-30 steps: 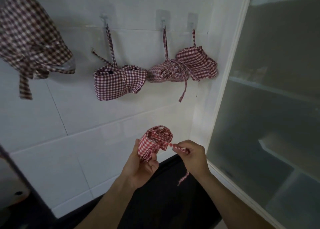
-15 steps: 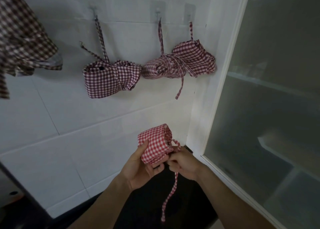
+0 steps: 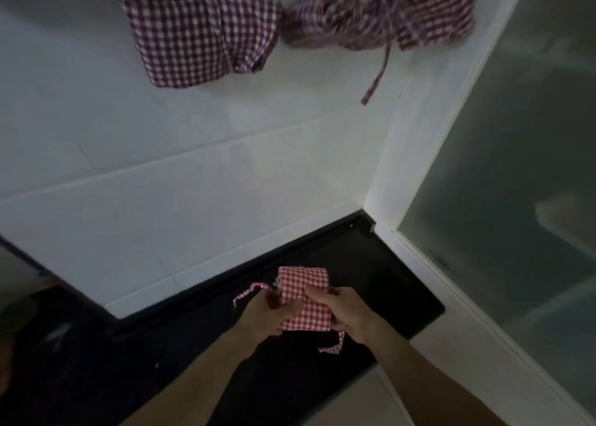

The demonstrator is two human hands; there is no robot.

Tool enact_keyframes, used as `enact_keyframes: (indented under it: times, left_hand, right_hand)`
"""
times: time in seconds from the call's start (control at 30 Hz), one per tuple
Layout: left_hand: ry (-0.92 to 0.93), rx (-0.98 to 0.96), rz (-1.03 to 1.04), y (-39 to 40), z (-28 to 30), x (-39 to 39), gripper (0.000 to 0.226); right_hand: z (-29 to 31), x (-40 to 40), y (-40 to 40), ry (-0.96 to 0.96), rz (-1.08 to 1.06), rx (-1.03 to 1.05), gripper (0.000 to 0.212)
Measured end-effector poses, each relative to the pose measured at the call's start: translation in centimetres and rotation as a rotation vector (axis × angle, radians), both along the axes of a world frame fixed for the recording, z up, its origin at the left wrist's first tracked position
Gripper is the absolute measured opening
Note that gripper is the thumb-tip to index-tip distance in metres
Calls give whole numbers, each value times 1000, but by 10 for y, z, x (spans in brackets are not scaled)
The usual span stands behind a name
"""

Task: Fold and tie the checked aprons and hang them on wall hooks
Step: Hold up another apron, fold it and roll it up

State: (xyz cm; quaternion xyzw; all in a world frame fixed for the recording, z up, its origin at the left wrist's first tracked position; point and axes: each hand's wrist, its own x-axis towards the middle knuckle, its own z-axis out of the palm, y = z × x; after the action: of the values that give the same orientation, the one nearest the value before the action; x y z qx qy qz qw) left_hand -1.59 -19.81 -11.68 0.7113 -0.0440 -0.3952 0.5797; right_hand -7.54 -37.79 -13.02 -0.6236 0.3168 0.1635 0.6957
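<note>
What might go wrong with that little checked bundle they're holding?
The folded apron is gripped by both the left hand and right hand, but its strap ends hang loose on either side. If they aren't knotted tightly, the bundle could unroll or drop onto the dark counter.

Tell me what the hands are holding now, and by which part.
Both hands grip the folded red checked apron: left hand at its left edge, right hand at its right edge.
</note>
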Motion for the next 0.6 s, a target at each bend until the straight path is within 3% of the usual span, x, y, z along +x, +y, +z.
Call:
enact_keyframes:
  times: [0.07,0.13,0.27,0.37,0.47,0.53,0.6]
  left_hand:
    - [-34,87,71,5,-29,-12,19]
    - [-40,207,150,11,-65,-18,28]
    - [-14,465,394,27,-117,-25,27]
    - [-128,408,450,26,-118,-34,24]
    - [-400,295,291,21,-112,-43,16]
    - [-624,311,21,19,-112,-46,13]
    - [-668,314,-217,15,-114,-48,18]
  right_hand:
    - [-31,-12,11,72,-16,25,42]
    - [-61,-19,23,134,-31,67,29]
    - [-106,-30,42,225,-51,20,29]
    - [-123,-33,52,222,-29,-145,31]
    - [-131,-30,59,205,2,-280,36]
    - [-132,-29,61,218,-4,-331,31]
    - [-131,-29,62,224,25,-399,22]
